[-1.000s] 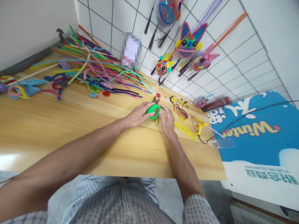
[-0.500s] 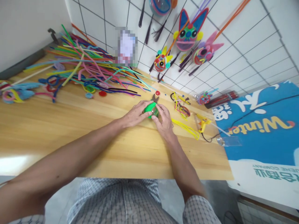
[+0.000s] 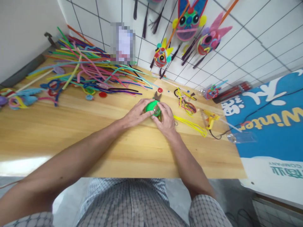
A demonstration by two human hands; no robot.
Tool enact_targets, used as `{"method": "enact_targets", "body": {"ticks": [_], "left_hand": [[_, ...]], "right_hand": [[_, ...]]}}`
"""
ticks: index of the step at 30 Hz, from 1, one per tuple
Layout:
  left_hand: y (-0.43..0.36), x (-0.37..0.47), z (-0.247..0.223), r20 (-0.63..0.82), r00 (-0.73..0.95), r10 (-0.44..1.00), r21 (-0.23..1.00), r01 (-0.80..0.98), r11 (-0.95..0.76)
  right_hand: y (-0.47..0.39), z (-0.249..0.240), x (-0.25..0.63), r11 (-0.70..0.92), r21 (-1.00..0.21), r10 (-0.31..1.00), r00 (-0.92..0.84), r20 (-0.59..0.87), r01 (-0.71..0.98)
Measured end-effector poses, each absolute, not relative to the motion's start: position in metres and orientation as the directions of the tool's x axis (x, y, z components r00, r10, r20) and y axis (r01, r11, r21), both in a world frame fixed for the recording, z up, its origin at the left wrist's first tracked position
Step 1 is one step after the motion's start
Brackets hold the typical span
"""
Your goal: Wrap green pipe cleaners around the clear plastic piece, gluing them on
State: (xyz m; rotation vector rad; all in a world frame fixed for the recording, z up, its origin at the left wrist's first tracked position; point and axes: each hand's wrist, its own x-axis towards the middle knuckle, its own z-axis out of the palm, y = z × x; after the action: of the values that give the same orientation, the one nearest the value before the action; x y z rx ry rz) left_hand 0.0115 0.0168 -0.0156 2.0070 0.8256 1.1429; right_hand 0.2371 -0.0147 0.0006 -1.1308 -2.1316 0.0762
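A round green piece (image 3: 152, 106), with a clear shiny part facing me, sits between my two hands above the wooden table (image 3: 94, 138). My left hand (image 3: 139, 113) grips its left side, thumb along the lower edge. On its right side my right hand (image 3: 165, 117) has its fingers curled round it, and the two thumbs nearly meet. Just beyond the fingertips lie the dark jaws of a tool (image 3: 157, 96); the rest of it is hidden. A red disc (image 3: 160, 90) is behind the jaws. Yellow stems (image 3: 190, 124) lie right of my right hand.
Many coloured fuzzy stems (image 3: 94, 69) are heaped at the back left. A yellow glue gun (image 3: 211, 119) with its cord lies at the right, near a dark red bottle (image 3: 234, 91). Colourful masks (image 3: 189, 25) hang on the tiled wall; a blurred-out rectangle (image 3: 124, 44) stands by it.
The view has shifted slightly. Both hands keep their hold on the green piece, with only small finger movement; a little more of its green ridged surface shows.
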Motion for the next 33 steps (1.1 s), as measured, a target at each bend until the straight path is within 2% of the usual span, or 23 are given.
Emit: {"method": "enact_targets", "body": {"ticks": [11, 18, 33], "left_hand": [[0.014, 0.008, -0.007, 0.43, 0.4, 0.809, 0.814, 0.215, -0.539], [0.014, 0.009, -0.005, 0.399, 0.386, 0.832, 0.83, 0.232, -0.506], [0.013, 0.008, -0.005, 0.398, 0.375, 0.837, 0.84, 0.218, -0.497]], "right_hand": [[-0.015, 0.002, 0.235, 0.618, -0.377, 0.745, -0.359, 0.563, 0.69], [-0.016, 0.005, 0.236, 0.585, -0.414, 0.785, -0.357, 0.507, 0.698], [-0.016, 0.005, 0.236, 0.624, -0.396, 0.741, -0.349, 0.573, 0.674]]}}
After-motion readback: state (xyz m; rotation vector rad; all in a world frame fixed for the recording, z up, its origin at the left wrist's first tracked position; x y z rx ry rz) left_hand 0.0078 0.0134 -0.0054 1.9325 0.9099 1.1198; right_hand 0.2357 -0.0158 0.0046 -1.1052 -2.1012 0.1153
